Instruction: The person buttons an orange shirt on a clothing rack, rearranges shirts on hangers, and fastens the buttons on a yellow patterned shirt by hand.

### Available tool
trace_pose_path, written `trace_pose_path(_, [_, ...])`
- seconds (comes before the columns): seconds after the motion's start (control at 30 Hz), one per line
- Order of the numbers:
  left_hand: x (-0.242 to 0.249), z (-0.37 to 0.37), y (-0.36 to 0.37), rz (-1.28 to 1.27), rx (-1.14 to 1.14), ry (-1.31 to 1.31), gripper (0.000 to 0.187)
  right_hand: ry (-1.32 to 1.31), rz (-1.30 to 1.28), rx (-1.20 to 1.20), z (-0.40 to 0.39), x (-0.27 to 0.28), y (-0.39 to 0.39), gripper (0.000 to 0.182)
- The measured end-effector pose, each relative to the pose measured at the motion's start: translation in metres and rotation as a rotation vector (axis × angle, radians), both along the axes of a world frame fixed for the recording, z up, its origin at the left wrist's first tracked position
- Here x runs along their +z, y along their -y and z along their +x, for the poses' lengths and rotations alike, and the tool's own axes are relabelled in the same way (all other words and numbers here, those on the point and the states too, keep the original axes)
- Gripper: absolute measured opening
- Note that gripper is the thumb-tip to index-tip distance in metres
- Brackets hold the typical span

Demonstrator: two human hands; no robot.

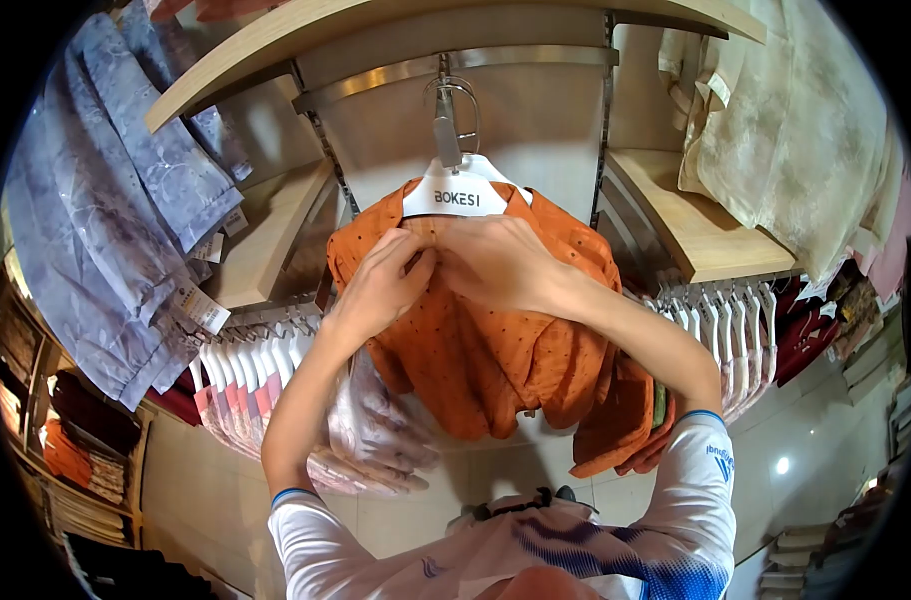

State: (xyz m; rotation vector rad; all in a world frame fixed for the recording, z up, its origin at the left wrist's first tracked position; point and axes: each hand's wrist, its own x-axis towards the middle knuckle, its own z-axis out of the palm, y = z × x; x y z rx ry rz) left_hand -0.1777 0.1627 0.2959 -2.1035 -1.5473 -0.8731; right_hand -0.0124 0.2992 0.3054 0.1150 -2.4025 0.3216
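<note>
Touching orange shirt with left hand, right hand.
Cannot tell grip of fingers; folded clothes in shelving.

You can read one word plainly: "BOKESI", in dark capitals across the white hanger inside the collar of the orange garment. On your right sleeve you wear a dark logo with small lettering that stands upside down to the camera, too small to read surely. The white tag by the pale blue clothes carries print you cannot make out.
</note>
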Motion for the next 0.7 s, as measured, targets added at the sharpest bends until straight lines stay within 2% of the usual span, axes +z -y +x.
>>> trace_pose_path(0.07, [0.0,-0.002,0.0,-0.008,-0.018,-0.069,0.018,-0.057,0.044,-0.039,-0.007,-0.006,-0.003,0.018])
trace_pose_path(0.17, [0.002,0.0,0.002,-0.059,0.001,-0.006,0.019,-0.031,0.133,-0.124,-0.01,-0.008,-0.001,0.016])
trace_pose_path(0.47, [0.008,-0.002,0.008,-0.009,-0.072,-0.199,0.018,-0.201,0.325,-0.127,-0.018,-0.022,-0.006,0.015])
trace_pose_path(0.57, [0.009,-0.002,0.011,-0.017,-0.077,-0.22,0.02,-0.247,0.345,-0.091,-0.017,-0.021,-0.007,0.012])
trace_pose_path(0.7, [0.012,-0.004,0.011,-0.07,-0.105,-0.108,0.021,-0.251,0.263,-0.052,-0.017,-0.018,-0.007,0.01])
